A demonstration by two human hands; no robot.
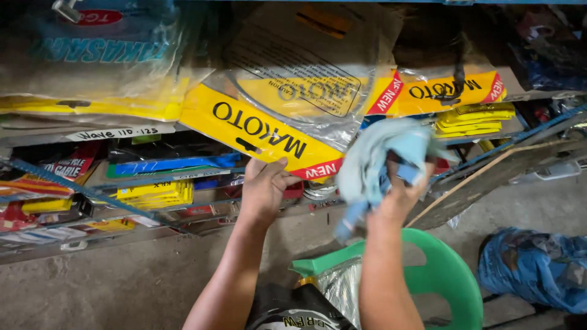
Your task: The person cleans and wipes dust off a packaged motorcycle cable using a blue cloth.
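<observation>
Head view, and I'm looking down at blue metal shelves [67, 183] crammed with packets: flat yellow card-backed packs [156, 193] stacked in the middle tier, another yellow stack [474, 119] off to the right, red and blue packs on the lower left. Below the shelves, bare grey concrete floor [110, 287]; a green plastic chair [443, 275] sits under my arms with a clear-wrapped bundle [339, 284] on it, and a crumpled blue plastic bag [535, 269] lies on the floor to the right.

Left hand [264, 190] is up at the shelf, fingers and thumb pinching the bottom edge of a long clear plastic packet with a yellow header card [263, 131], tilted down to the right, a coiled cable showing through the dusty film. Right hand [400, 195] is balled tight around a pale blue cloth [382, 156], bunched just beside that packet's lower right corner.
</observation>
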